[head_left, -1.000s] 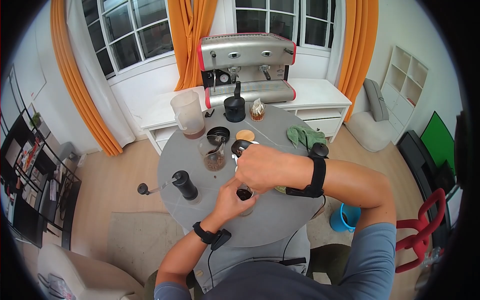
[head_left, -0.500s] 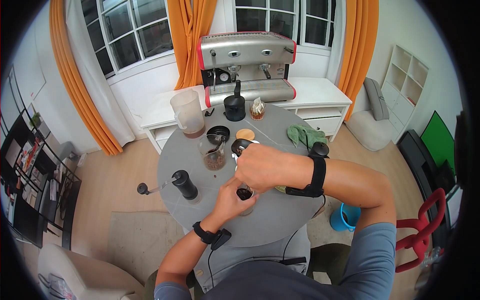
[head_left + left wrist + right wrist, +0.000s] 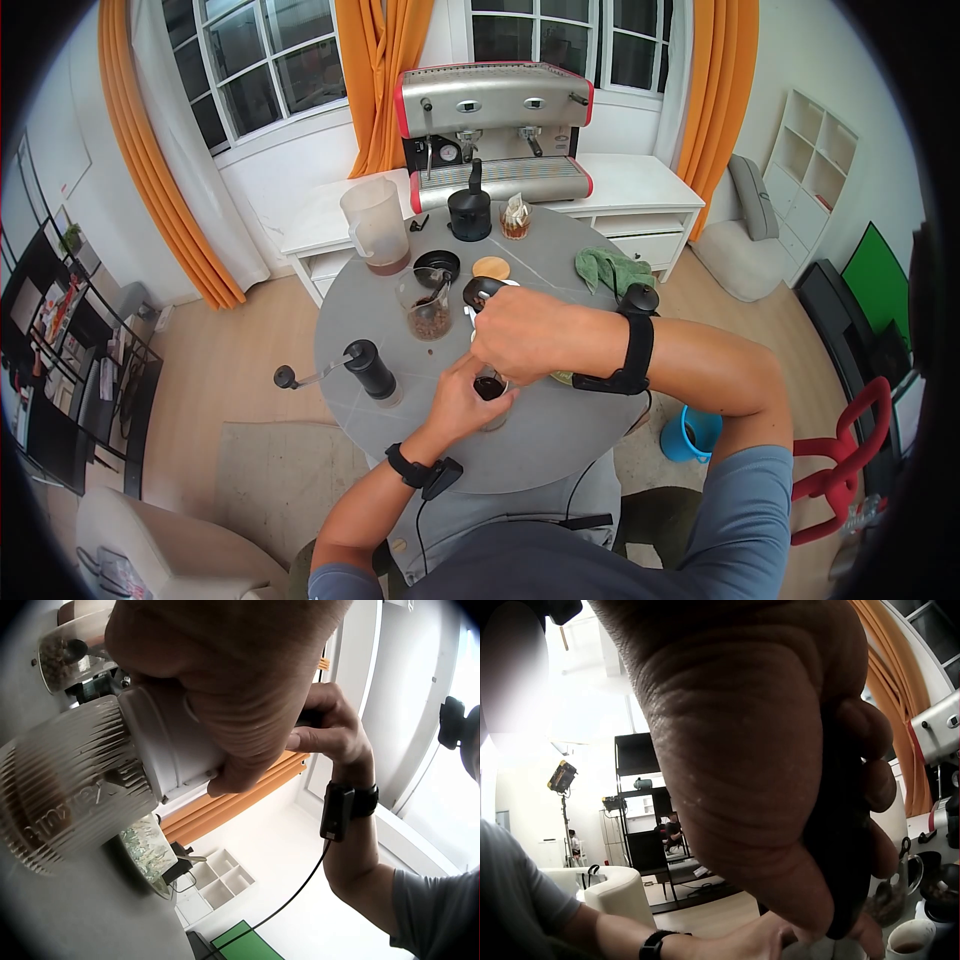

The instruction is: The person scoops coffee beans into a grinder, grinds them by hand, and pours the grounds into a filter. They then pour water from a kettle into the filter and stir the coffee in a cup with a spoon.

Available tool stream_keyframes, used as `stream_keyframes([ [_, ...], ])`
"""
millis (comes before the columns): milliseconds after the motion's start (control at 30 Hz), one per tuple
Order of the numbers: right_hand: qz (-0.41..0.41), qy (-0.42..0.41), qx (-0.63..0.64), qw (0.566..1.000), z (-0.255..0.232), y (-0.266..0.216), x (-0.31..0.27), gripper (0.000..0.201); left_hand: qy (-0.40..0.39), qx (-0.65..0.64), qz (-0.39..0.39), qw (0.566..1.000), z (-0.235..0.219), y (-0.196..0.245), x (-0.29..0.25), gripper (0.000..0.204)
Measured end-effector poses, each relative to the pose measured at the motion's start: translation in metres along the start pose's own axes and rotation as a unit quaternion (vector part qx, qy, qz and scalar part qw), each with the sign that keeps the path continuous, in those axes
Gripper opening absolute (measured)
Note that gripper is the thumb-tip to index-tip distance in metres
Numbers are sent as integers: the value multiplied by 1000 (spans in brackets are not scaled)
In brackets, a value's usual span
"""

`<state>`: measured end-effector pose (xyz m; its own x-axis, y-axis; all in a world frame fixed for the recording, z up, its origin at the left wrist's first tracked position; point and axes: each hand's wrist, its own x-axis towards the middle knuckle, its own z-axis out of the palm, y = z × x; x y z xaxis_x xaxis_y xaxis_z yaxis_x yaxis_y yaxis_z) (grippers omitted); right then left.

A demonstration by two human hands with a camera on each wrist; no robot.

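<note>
My left hand grips the white upper part of a ribbed clear glass with raised lettering. Brown liquid shows low in the glass, and from above a dark brown surface is visible in the opening. Directly over it, my right hand curls its fingers round a black handle. Its lower end is hidden behind the hands, so I cannot tell what kind of tool it is. Behind the right knuckles sits a round black holder.
A glass jug of beans and a hand grinder stand left. Farther back are a plastic pitcher, black kettle, wooden lid and green cloth. A white cup holds brown liquid. A patterned dish lies right.
</note>
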<state>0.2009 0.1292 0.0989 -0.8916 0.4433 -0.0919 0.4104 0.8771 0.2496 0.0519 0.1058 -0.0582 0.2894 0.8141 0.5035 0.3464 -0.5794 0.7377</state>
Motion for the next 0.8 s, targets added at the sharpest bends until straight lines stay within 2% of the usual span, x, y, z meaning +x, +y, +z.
stream_keyframes([
  [400,0,30,-10,999,2,2,-1,14,-25,2,-25,999,-1,0,0,44],
  [800,4,21,-9,1000,-2,2,-3,13,-14,-3,6,1000,0,-1,0,41],
])
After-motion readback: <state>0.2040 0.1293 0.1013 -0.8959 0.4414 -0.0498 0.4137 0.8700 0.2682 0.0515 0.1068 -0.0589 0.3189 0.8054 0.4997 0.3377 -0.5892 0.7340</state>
